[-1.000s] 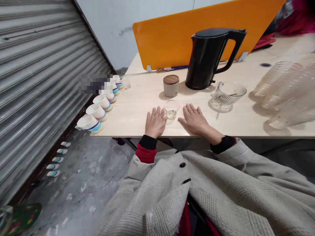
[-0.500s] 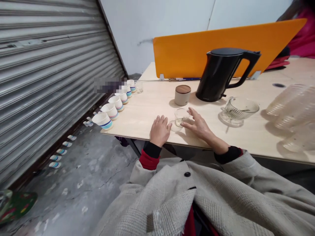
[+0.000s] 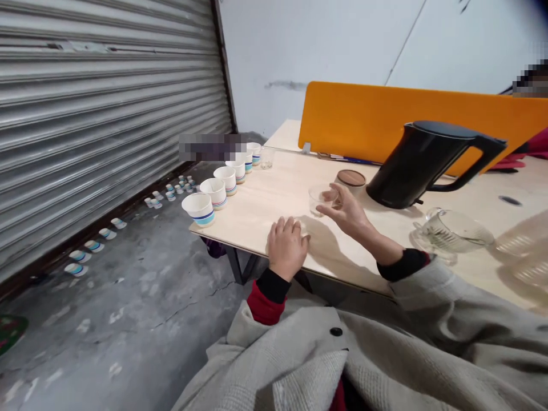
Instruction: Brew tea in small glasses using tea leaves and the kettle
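Note:
My right hand (image 3: 345, 214) grips a small clear plastic cup (image 3: 315, 200) by its right side, thumb and fingers around the wall. The cup is raised above the table, and a shadow falls below it. Flat near the table's front edge lies my left hand (image 3: 287, 245), fingers stretched out and holding nothing. Just behind the cup stands a pale canister with a wooden lid (image 3: 351, 178). A row of white paper cups with blue bands (image 3: 201, 208) runs along the table's left edge, and another clear cup (image 3: 267, 158) stands by its far end.
A black kettle (image 3: 423, 165) stands right of the canister, before an orange divider (image 3: 385, 123). A ribbed glass cup (image 3: 456, 231) and stacked clear plastic cups (image 3: 524, 237) are on the right. More paper cups (image 3: 94, 246) line the floor beside the roller shutter (image 3: 111, 114).
My right hand has closed on the clear cup and lifted it off the table. The view has turned left. My left hand still lies on the table.

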The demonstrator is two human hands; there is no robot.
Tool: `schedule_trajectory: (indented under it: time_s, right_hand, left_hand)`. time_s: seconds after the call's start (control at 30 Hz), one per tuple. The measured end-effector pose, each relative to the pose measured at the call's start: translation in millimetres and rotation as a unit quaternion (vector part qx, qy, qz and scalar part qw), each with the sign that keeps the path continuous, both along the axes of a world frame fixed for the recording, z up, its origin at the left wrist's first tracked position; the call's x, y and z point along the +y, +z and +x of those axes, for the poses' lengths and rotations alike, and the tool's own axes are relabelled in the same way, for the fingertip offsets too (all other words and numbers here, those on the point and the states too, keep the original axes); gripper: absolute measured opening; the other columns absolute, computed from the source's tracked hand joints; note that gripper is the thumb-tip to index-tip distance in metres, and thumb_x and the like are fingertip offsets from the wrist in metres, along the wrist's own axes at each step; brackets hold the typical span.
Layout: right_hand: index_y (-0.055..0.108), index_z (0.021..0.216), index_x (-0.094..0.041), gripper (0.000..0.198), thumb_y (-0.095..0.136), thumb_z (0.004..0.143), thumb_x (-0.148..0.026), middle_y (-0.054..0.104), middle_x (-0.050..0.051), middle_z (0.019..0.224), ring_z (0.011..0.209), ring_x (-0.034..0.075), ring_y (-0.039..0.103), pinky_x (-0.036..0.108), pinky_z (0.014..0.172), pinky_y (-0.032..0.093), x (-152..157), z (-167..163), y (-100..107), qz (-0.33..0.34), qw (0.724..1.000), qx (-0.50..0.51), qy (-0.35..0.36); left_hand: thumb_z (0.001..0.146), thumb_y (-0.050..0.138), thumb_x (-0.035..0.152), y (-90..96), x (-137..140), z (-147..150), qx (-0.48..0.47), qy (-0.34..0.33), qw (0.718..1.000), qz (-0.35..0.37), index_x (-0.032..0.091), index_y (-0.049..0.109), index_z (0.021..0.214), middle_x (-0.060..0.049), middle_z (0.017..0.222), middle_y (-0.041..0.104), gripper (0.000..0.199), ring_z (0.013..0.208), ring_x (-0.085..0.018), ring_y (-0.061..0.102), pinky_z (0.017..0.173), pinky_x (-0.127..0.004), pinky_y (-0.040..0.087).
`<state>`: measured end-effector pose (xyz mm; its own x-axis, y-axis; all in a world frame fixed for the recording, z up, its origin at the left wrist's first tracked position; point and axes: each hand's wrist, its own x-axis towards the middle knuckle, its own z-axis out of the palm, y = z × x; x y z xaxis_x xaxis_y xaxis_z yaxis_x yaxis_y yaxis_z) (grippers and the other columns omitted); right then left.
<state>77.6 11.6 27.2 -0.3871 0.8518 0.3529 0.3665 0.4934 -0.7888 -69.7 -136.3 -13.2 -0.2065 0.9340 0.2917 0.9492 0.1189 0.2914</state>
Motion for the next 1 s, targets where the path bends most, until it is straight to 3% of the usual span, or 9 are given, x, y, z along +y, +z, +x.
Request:
schedule_trajectory:
  time_s: [0.1,0.23,0.47,0.73,1.0]
  right_hand:
    - [0.053,0.141,-0.014,0.085,0.078,0.074,-0.059,0.068,0.021,0.137,0.111,0.03,0.07,0.048,0.096,0.058,31.8,-47.9,3.3,-0.011,1.0,0.023,0.014]
    - [0.052,0.133,-0.014,0.074,0.075,0.076,-0.054,0.064,0.02,0.136,0.114,0.027,0.065,0.042,0.094,0.056,72.9,-113.0,-5.9,-0.025,0.999,0.013,0.031]
    - [0.055,0.111,-0.019,0.046,0.075,0.079,-0.045,0.064,0.005,0.098,0.088,0.02,0.058,0.034,0.079,0.048,116.0,-191.7,-25.8,-0.036,0.999,-0.027,0.018]
    - [0.051,0.097,-0.022,0.04,0.078,0.076,-0.042,0.058,-0.002,0.086,0.079,0.017,0.052,0.031,0.072,0.04,139.2,-238.7,-32.1,-0.045,0.999,-0.009,0.008]
    - [0.049,0.084,-0.023,0.038,0.081,0.076,-0.041,0.055,-0.003,0.082,0.075,0.015,0.05,0.03,0.069,0.035,137.9,-248.5,-36.5,-0.058,0.998,-0.004,-0.012]
  left_hand:
    - [0.104,0.054,0.042,0.8,-0.4,-0.5,-0.018,-0.008,1.0,0.008,0.017,0.065,0.143,-0.013,0.158,0.06,0.047,0.152,-0.038,0.047,0.129,-0.054,0.036]
    - [0.102,0.058,0.044,0.3,-1.0,-1.1,-0.035,-0.015,0.999,0.02,0.019,0.066,0.139,-0.014,0.155,0.061,0.046,0.151,-0.038,0.047,0.128,-0.056,0.037]
    - [0.101,0.06,0.047,0.5,-1.8,-1.5,-0.052,-0.017,0.998,0.011,0.02,0.068,0.134,-0.015,0.156,0.06,0.044,0.152,-0.038,0.047,0.127,-0.056,0.039]
    - [0.102,0.059,0.049,-0.9,-5.0,-1.0,-0.048,-0.01,0.998,0.027,0.017,0.066,0.136,-0.012,0.154,0.062,0.048,0.151,-0.036,0.048,0.125,-0.055,0.042]
    - [0.099,0.063,0.039,-7.7,-3.4,-0.3,-0.033,-0.006,0.999,0.042,0.017,0.066,0.14,-0.012,0.153,0.063,0.047,0.15,-0.036,0.05,0.123,-0.054,0.043]
